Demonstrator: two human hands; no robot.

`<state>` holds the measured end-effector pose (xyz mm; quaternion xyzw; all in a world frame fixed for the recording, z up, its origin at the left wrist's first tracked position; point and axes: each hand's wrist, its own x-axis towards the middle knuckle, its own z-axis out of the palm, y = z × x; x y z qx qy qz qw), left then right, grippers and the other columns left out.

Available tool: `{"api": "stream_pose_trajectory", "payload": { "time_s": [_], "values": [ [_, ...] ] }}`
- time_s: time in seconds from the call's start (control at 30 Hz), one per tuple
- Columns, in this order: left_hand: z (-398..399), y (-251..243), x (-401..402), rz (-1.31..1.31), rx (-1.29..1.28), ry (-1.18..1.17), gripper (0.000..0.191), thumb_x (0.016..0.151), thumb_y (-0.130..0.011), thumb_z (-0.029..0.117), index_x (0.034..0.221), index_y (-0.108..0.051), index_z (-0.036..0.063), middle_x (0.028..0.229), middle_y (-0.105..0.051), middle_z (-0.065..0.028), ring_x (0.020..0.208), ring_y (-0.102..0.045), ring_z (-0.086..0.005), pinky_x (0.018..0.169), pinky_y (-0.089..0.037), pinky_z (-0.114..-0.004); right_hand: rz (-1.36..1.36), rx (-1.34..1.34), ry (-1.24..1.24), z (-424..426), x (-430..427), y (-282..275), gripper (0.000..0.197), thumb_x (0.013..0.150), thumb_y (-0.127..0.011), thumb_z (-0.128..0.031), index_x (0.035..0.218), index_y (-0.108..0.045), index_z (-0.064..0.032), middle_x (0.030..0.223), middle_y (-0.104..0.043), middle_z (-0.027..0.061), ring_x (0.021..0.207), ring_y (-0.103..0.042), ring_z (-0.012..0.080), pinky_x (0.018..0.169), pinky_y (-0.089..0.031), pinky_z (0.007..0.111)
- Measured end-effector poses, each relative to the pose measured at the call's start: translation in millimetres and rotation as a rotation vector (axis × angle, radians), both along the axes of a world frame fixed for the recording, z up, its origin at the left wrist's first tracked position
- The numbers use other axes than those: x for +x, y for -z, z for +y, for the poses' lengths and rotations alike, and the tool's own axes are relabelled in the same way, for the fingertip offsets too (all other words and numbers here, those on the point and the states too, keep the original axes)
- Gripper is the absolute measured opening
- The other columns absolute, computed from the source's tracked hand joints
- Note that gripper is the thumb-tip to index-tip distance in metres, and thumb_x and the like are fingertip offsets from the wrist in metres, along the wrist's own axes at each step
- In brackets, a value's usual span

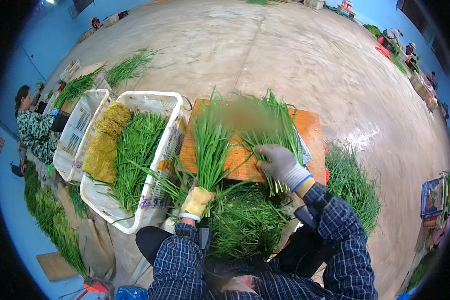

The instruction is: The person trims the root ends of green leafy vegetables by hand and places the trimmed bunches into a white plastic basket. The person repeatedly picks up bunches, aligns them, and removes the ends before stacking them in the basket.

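My left hand (197,202), in a yellowish glove, is closed around the lower stems of a bunch of green chive-like leaves (212,144). The leaf tips point away from me over the orange-brown wooden board (243,159). On the right of the board lies a second heap of the same leaves (279,129), its pale stem ends towards me. My right hand (283,167), in a grey glove, lies palm down over those stems; whether its fingers grip any is hidden. A brown blur covers the leaf tips between the two bunches.
Loose leaves (247,221) fill the space below the board. To my left stands a white plastic crate (137,221) with cut leaves and a yellow mesh sack (103,150). Another leaf pile (350,183) lies on the floor at right. A person (35,122) sits at far left.
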<state>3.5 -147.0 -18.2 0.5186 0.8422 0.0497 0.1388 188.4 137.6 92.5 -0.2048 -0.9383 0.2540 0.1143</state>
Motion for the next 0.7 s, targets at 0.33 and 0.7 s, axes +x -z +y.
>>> {"api": "stream_pose_trajectory", "payload": {
  "time_s": [0.33, 0.7],
  "values": [
    [-6.9, -2.8, 4.2, -0.044, -0.102, -0.047, 0.044, 0.096, -0.058, 0.045, 0.087, -0.074, 0.0046, 0.079, -0.069, -0.0205, 0.081, -0.067, -0.0422, 0.09, -0.052, -0.048, 0.133, -1.036, 0.197, 82.4, -152.7, 3.3, 0.069, 0.097, -0.062, -0.049, 0.145, -0.049, -0.0021, 0.146, -0.052, 0.0185, 0.121, -0.059, 0.0326, 0.099, -0.048, 0.043],
    [-13.9, -1.8, -5.0, -0.343, -0.076, -0.146, 0.042, 0.09, -0.069, 0.043, 0.102, -0.073, 0.0029, 0.092, -0.07, -0.0268, 0.09, -0.07, -0.0409, 0.082, -0.054, -0.046, 0.247, -0.767, -0.019, 45.7, -236.0, 36.8, 0.051, 0.088, -0.075, -0.04, 0.115, -0.066, 0.003, 0.103, -0.069, 0.0119, 0.086, -0.062, 0.0228, 0.073, -0.051, 0.041]
  ]
}}
